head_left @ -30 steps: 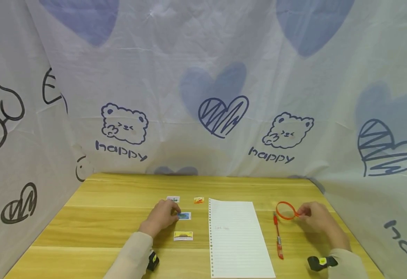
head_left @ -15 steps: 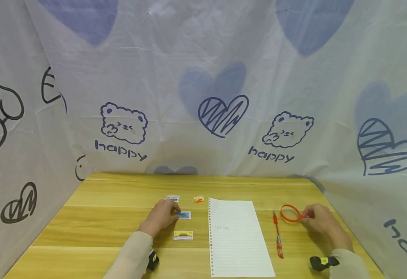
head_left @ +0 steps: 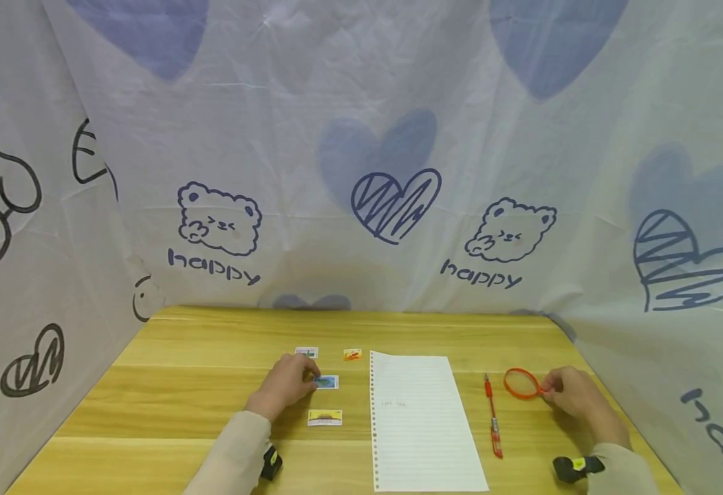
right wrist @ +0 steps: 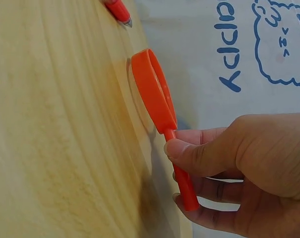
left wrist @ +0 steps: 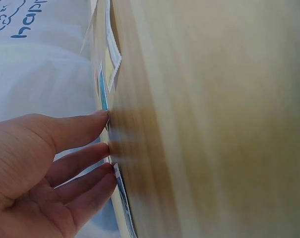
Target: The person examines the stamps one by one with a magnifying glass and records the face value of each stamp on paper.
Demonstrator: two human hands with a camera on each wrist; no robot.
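Note:
In the head view my left hand (head_left: 283,386) rests at the left end of a blue stamp (head_left: 329,382), its thumb and fingertips down at the tabletop. The left wrist view shows those fingers apart and lightly bent, the thumb tip right at the stamp's end. On the right side, my right hand (head_left: 579,397) pinches the handle of an orange-red magnifying glass (right wrist: 152,96) between thumb and fingers. Its round frame tilts close over the table and casts a shadow there. A yellow stamp (head_left: 325,417) lies nearer me than the blue one.
Beyond the left hand lie a pale stamp (head_left: 307,352), partly covered, and a small orange-yellow stamp (head_left: 352,354). Lined paper (head_left: 426,433) with faint writing lies mid-table. A red pen (head_left: 493,416) lies between paper and magnifying glass. Patterned curtains (head_left: 311,172) surround the table (head_left: 169,405).
My right hand has drawn the magnifying glass a little to the right and towards me, away from the pen. The left hand and the stamps stay where they were.

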